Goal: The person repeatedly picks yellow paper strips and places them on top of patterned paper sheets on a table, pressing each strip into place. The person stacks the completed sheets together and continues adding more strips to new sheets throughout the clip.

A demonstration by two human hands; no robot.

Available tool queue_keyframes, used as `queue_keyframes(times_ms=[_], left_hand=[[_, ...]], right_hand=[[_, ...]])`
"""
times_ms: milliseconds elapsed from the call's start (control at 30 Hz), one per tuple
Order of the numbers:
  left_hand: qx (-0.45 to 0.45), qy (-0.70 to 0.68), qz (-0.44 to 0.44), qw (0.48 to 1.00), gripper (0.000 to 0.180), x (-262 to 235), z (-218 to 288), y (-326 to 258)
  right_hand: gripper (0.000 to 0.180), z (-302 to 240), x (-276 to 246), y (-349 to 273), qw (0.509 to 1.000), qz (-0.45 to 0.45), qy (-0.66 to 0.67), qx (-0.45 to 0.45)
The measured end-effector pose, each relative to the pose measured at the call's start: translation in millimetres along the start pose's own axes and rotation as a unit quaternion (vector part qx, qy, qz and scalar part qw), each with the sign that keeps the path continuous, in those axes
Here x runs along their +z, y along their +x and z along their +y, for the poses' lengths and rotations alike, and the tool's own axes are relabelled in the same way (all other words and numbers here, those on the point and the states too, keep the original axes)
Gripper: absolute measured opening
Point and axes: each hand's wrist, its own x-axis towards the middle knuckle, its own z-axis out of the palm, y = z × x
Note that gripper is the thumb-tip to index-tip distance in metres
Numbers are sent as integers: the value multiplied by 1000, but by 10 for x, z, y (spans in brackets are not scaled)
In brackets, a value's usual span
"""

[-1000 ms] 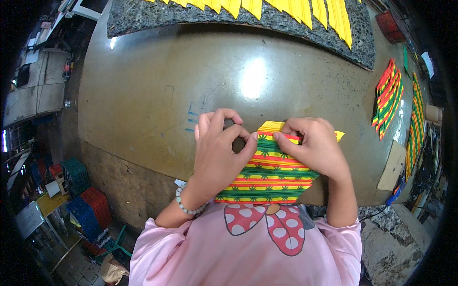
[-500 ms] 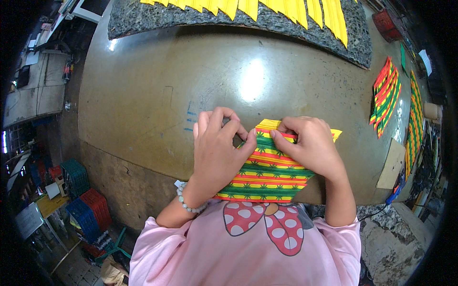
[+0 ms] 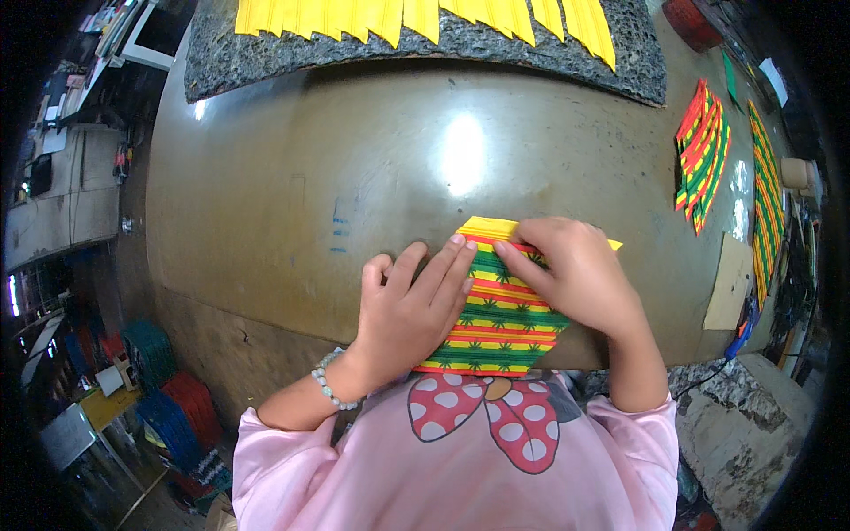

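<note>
A striped cloth piece (image 3: 505, 323) in red, yellow and green with dark leaf shapes lies at the table's near edge, close to my body. Along its far edge runs a plain yellow strip (image 3: 487, 227). My left hand (image 3: 409, 296) lies with fingers stretched out, its fingertips on the cloth's upper left edge. At the cloth's upper right, my right hand (image 3: 575, 270) has its thumb and curled fingers closed on the edge by the yellow strip. A small yellow tip shows beyond the right hand; the cloth under that hand is hidden.
The shiny brown table (image 3: 266, 168) stretches ahead. A rough grey slab (image 3: 292, 66) at the far side bears several yellow strips (image 3: 354, 19). Right of me lie striped strips (image 3: 704, 159), a longer striped bundle (image 3: 767, 195), a tan card (image 3: 729, 283) and a blue-handled tool (image 3: 742, 336).
My left hand has gone from a pinch with curled fingers to stretched fingers laid on the cloth's edge. My right hand keeps its place at the far edge. The view has shifted slightly.
</note>
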Motion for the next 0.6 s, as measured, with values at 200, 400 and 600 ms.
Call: queue_keyframes(times_ms=[200, 400, 600], left_hand=[[-13, 36, -19, 999, 45, -29, 49, 27], [-21, 43, -30, 998, 45, -37, 80, 46], [-18, 47, -27, 998, 47, 26, 89, 31]], right_hand=[[33, 117, -103, -246, 997, 15, 3, 77], [32, 177, -68, -254, 998, 32, -6, 59], [31, 174, -49, -257, 997, 37, -17, 59]])
